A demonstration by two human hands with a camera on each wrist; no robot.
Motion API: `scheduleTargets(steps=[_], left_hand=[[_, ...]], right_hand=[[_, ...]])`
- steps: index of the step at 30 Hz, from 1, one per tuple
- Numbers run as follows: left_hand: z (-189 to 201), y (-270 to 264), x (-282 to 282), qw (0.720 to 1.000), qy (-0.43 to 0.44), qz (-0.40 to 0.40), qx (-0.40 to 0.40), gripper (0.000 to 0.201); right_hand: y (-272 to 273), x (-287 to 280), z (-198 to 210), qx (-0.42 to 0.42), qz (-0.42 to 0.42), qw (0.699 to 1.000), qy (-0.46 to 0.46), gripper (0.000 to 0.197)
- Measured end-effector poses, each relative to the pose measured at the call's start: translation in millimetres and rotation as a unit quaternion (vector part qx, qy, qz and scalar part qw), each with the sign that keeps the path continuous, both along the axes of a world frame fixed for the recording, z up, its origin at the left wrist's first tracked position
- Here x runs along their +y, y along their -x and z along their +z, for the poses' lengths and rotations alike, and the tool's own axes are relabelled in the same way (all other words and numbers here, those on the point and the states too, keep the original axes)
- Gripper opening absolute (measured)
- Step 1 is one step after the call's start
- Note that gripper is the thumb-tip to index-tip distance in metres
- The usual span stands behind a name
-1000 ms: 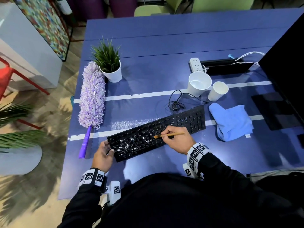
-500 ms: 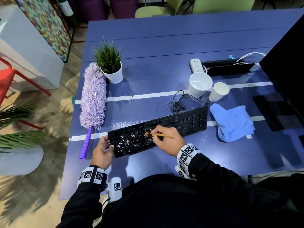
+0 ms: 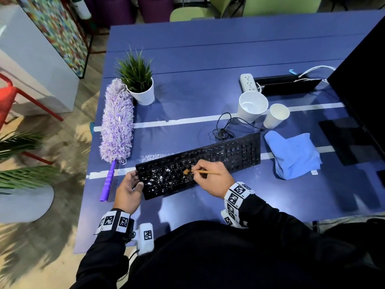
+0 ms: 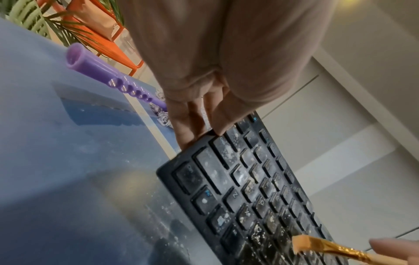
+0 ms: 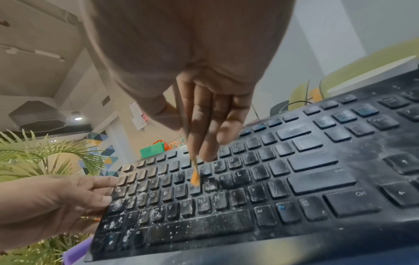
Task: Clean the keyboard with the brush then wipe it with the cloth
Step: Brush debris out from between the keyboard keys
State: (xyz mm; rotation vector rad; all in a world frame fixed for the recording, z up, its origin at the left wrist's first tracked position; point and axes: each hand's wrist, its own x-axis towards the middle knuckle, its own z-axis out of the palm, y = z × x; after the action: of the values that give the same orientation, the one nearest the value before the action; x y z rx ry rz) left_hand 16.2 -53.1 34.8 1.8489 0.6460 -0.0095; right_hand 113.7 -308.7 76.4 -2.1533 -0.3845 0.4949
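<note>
While the white crumbs sit thickest on the left half of the keyboard (image 3: pixel 198 165), best bet is short strokes along the key rows, working debris out of the gaps and off one edge, not deeper between keys; light pressure so the bristles flick rather than smear. Left to right: duster (image 3: pixel 116 122) lies on the desk (image 3: pixel 187 59) just beside the keyboard's left end, not in play. Left hand (image 3: pixel 129 188) grips that left end, fingers curled over the far corner and thumb at the near edge, bracing it against the strokes; worth keeping that firm. Right hand (image 3: pixel 210 178) is closed in a pencil-style pinch on the brush (image 3: pixel 200 171), thin handle between thumb and fingers, orange bristles down on the keys around the middle letter rows. Right half of the keyboard looks dusty but mostly crumb-free. Cloth (image 3: pixel 293 155) lies bunched just off the keyboard's right end, untouched; the wipe step isn't started.
</note>
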Motion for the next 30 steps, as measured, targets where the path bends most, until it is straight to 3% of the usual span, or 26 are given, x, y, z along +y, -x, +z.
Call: scheduleTargets(steps=[6, 9, 13, 19, 24, 30], left_hand=[[-1.0, -0.2, 0.9, 1.0, 0.004, 0.007, 0.003, 0.034], [2.6, 0.5, -1.3, 1.0, 0.004, 0.005, -0.001, 0.034], [0.2, -0.3, 1.8, 1.0, -0.001, 0.006, -0.001, 0.034], [-8.3, -4.1, 8.5, 1.0, 0.0, 0.011, -0.001, 0.036], [-8.4, -4.6, 10.2, 1.0, -0.002, 0.007, -0.003, 0.037], [-9.7, -6.8, 14.1, 1.0, 0.003, 0.015, 0.003, 0.036]], right_hand=[[-5.7, -2.5, 2.9, 0.011, 0.002, 1.0, 0.015, 0.006], [-5.4, -5.7, 4.7, -0.01, -0.056, 0.998, -0.013, 0.004], [-8.7, -15.6, -2.2, -0.024, -0.108, 0.992, 0.054, 0.01], [-3.1, -7.7, -6.5, 0.022, 0.015, 1.0, 0.009, 0.009], [-8.9, -11.9, -9.8, -0.027, -0.104, 0.994, 0.001, 0.007], [-6.9, -11.2, -5.5, 0.004, 0.06, 0.998, 0.012, 0.011]])
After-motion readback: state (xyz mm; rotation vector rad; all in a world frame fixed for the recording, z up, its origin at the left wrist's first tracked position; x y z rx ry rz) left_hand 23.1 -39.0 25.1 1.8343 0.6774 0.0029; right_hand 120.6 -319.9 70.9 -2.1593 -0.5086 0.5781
